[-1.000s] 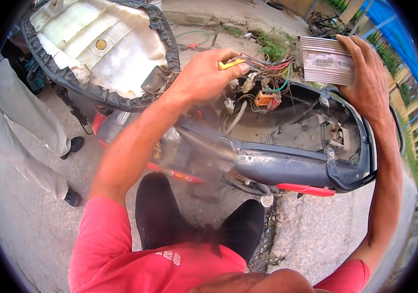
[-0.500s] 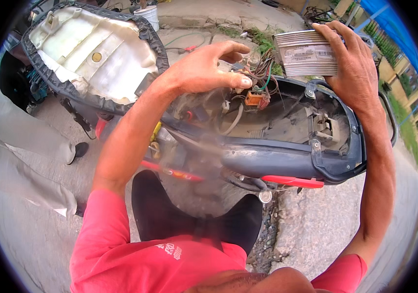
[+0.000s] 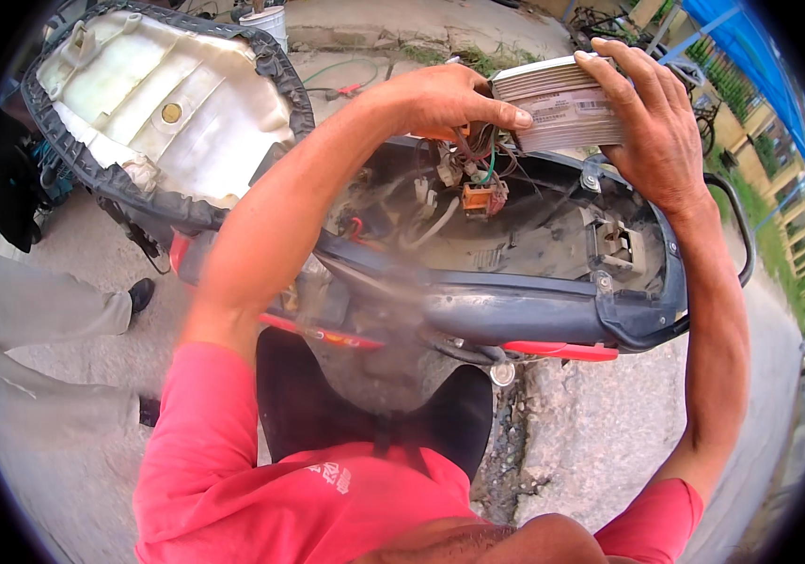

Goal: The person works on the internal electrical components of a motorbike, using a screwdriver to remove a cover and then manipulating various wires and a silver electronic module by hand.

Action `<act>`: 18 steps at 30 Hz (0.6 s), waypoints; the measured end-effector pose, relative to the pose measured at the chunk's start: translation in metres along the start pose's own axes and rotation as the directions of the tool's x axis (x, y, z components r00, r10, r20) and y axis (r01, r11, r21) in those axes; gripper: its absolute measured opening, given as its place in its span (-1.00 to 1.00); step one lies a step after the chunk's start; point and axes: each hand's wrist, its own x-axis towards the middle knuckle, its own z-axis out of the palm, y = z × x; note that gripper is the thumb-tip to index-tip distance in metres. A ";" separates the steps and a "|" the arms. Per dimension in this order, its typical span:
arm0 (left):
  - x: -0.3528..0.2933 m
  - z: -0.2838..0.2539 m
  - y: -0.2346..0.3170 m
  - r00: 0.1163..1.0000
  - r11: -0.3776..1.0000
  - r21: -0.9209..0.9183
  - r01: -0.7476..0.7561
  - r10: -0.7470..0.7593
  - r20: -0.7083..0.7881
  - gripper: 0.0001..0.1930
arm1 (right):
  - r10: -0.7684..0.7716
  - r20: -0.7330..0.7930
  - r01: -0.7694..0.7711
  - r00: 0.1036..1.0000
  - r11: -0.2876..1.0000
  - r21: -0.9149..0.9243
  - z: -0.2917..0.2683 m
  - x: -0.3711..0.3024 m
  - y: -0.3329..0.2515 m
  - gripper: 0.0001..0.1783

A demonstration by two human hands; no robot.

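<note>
- A bystander's pale-trousered legs [image 3: 55, 305] stand at far left; the upper body is out of view;
- The upturned seat [image 3: 172, 155] shows its pale underside; the left forearm crosses in front of its nearer corner;
- The left hand [image 3: 454, 99] is half curled, its thumb against the left end of the metal box; its fingers are mostly hidden, so I cannot tell whether it grips;
- A bundle of wires [image 3: 489, 150] hangs below that thumb, with an orange plug [image 3: 480, 199]; where the wires meet the box is hard to make out;
- The motorbike [image 3: 515, 315] lies beneath, its left part behind the forearm and a blurry smear;
- The ribbed metal box [image 3: 562, 105] is held above the open seat bay; its label is too small to read;
- The right hand [image 3: 647, 127] grips the box's right end, covering it.
</note>
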 end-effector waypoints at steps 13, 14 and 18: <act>0.008 -0.002 -0.045 0.961 0.795 -0.588 -0.149 -0.025 -0.277 -0.62 | 0.478 -0.037 -0.454 0.878 0.853 0.256 0.050 0.035 -0.006 -0.03; 0.010 -0.003 -0.050 0.954 0.792 -0.590 -0.158 -0.031 -0.297 -0.63 | 0.442 -0.088 -0.406 0.893 0.874 0.266 0.055 0.031 -0.009 -0.20; 0.013 -0.009 -0.057 0.969 0.794 -0.596 -0.121 -0.038 -0.246 -0.55 | 0.459 0.623 -0.764 0.633 0.500 0.408 0.052 0.018 -0.047 -0.46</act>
